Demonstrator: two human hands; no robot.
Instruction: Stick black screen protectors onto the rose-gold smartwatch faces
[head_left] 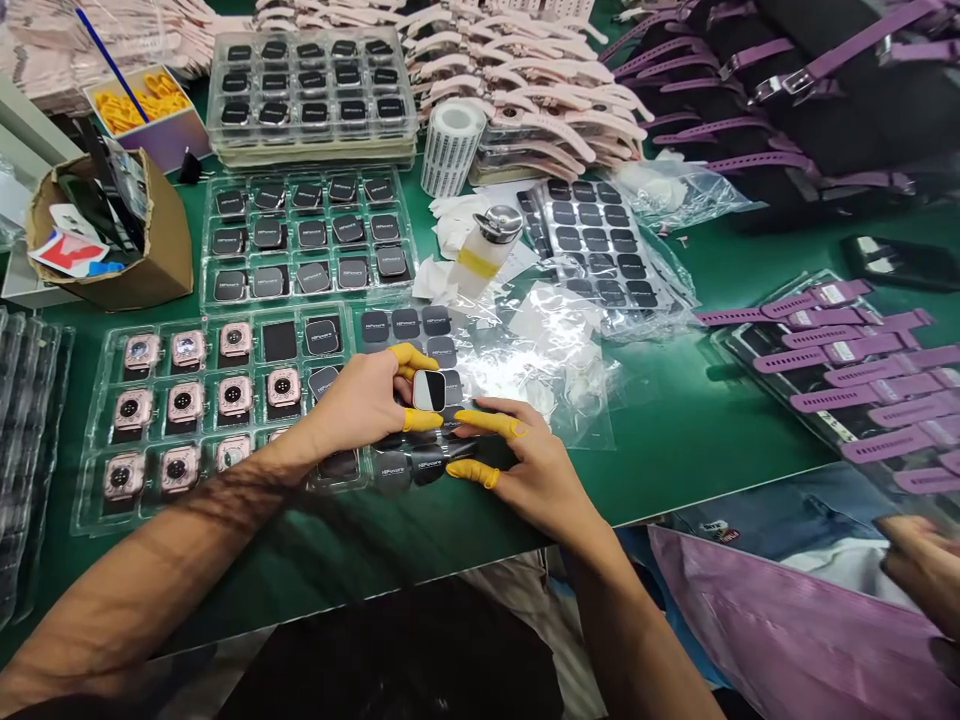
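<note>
My left hand, with yellow finger cots on it, pinches a smartwatch body by its edges, the dark glossy screen facing up. Close by on the right is my right hand, also in yellow finger cots, its thumb and forefinger spread apart with nothing visible between them. Beneath both hands lies a sheet of black HiFuture screen films, partly hidden by them. To the left, a clear tray carries several pink watch bodies, backs up, and black film pieces. My left forearm hides part of this tray.
Behind are a second tray of black-filmed watches and a tray stack. A liquid bottle, label roll, cardboard box and plastic film stand or lie around. Purple-strapped watches and a co-worker's hand are right.
</note>
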